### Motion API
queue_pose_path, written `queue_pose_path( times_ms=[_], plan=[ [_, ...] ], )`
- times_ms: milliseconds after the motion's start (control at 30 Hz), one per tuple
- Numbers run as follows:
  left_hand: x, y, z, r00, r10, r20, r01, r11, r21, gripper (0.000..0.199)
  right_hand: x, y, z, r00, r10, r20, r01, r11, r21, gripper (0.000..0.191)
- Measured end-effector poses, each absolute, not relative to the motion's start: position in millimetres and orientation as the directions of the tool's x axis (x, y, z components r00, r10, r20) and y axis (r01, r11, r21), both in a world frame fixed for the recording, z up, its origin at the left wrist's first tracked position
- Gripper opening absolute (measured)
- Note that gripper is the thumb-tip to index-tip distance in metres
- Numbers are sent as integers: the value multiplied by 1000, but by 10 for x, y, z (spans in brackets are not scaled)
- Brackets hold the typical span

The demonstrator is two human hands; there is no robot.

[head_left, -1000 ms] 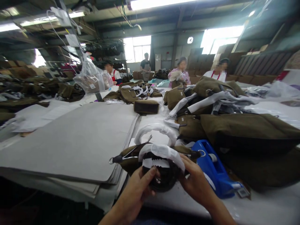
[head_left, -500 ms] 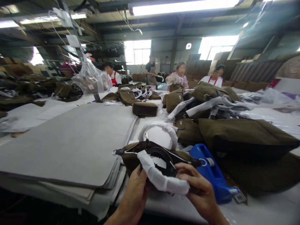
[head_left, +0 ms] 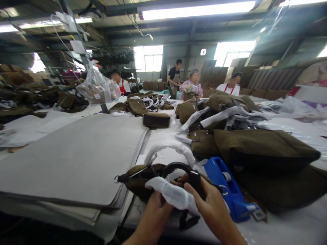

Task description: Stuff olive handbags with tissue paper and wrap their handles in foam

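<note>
An olive handbag (head_left: 135, 187) stands in front of me with its zipped top open. Its near handle (head_left: 175, 195), wrapped in white paper, droops toward me, and the far wrapped handle (head_left: 176, 147) arches up behind. My left hand (head_left: 157, 212) is closed at the bag's near side below the near handle; its fingers are partly hidden. A coiled black strap (head_left: 178, 165) rises out of the opening. My right hand (head_left: 213, 204) grips this strap at the right of the opening. A black strap end (head_left: 188, 221) hangs below the near handle.
Large grey sheets (head_left: 71, 156) are stacked on the left. A blue tape dispenser (head_left: 224, 187) sits close at the right, beside large olive bags (head_left: 265, 146). A small olive pouch (head_left: 156, 120) lies farther back. Several co-workers (head_left: 191, 85) are across the table.
The coiled strap has risen out of the bag with my right hand, which moved inward and up. The near handle has dropped lower, and a strap end now hangs beneath it.
</note>
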State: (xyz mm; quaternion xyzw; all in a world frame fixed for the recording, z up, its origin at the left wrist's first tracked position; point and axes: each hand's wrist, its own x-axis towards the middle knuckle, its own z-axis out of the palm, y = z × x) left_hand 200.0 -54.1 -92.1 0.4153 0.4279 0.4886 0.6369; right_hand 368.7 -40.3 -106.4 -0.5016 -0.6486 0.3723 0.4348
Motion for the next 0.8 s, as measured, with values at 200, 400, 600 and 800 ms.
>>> queue_pose_path(
  times_ms=[200, 400, 600, 800],
  plan=[
    [1291, -642, -708, 354, 908, -222, 214, 152, 965, 31, 3667, -314, -1041, -41, 966, 254, 461, 244, -853, 32],
    [700, -407, -511, -188, 972, 141, 353, -67, 933, 41, 3585, -302, -908, -143, 924, 354, 568, 370, -735, 26],
    [882, 78, -559, 118, 993, 23, 159, -42, 986, 62, 3521, -250, -771, -131, 972, 193, 500, 233, -834, 44],
    [974, 232, -527, 234, 968, -89, 133, 58, 989, 54, 3464, -176, -767, -80, 993, 83, 0, 84, -997, 65]
  ],
)
